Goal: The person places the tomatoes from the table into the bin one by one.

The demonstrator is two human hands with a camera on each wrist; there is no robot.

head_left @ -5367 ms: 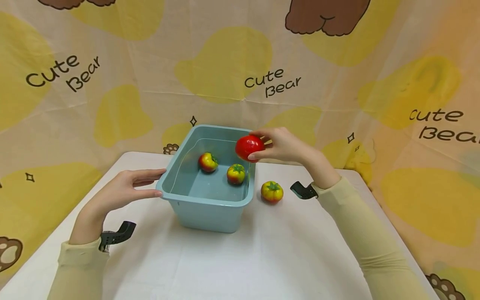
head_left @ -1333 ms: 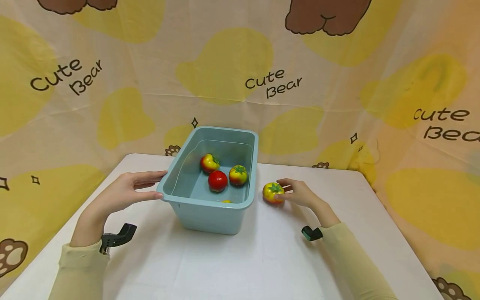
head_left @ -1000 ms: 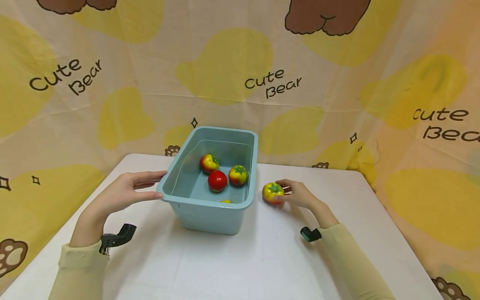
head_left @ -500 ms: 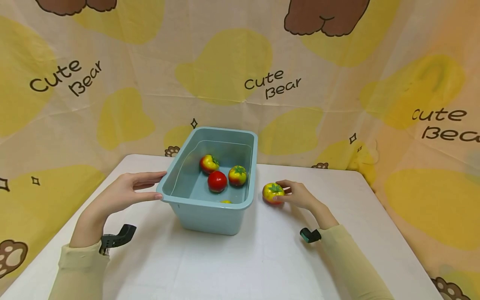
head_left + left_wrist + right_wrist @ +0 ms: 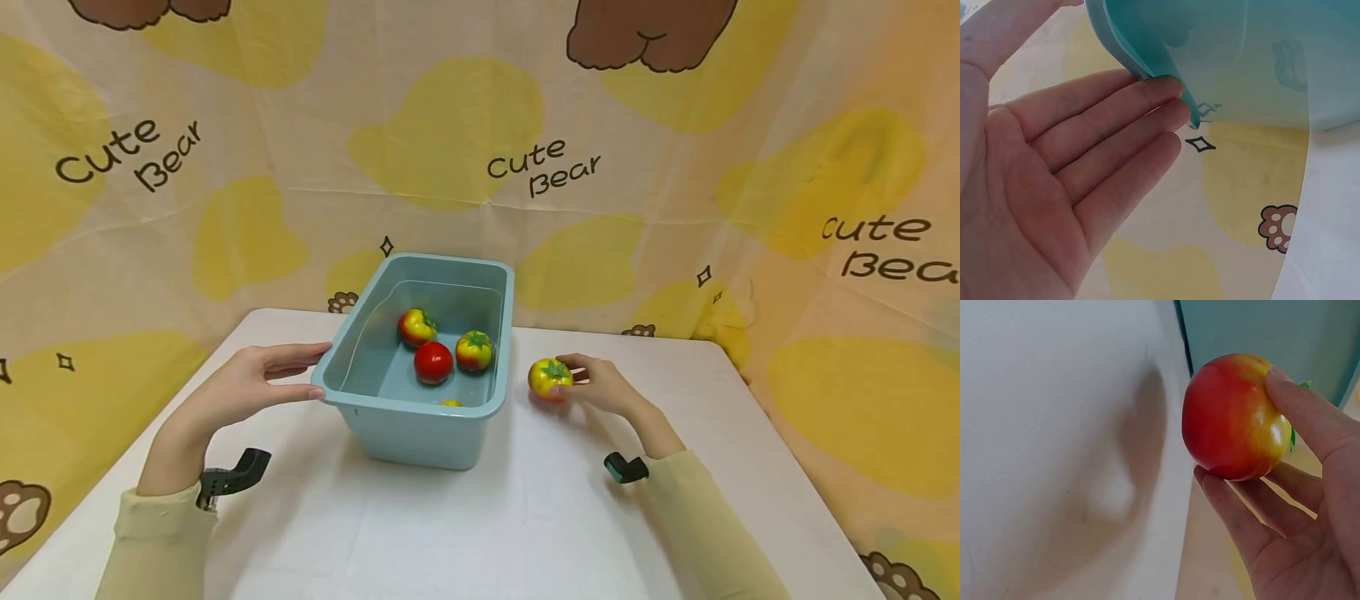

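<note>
My right hand (image 5: 607, 386) pinches a yellow-and-red tomato (image 5: 550, 380) with a green leafy top, just right of the bin. In the right wrist view, thumb and fingers hold this tomato (image 5: 1235, 419) on opposite sides, and its shadow falls on the table apart from it. My left hand (image 5: 251, 382) keeps its fingers straight, with the tips and thumb at the left rim of the light-blue bin (image 5: 420, 437). In the left wrist view the fingertips (image 5: 1169, 87) touch the bin's rim from outside.
Inside the bin lie a red tomato (image 5: 433, 362) and two yellow-and-red ones, one at the back left (image 5: 417, 327) and one at the right (image 5: 473, 351). A yellow sliver (image 5: 452, 403) shows above the near rim. Behind the white table (image 5: 420, 533) hangs a patterned cloth (image 5: 450, 133).
The red tomato went from my right hand into the bin. That hand moved down to the tomato outside and has just raised it slightly. The left hand stays at the rim.
</note>
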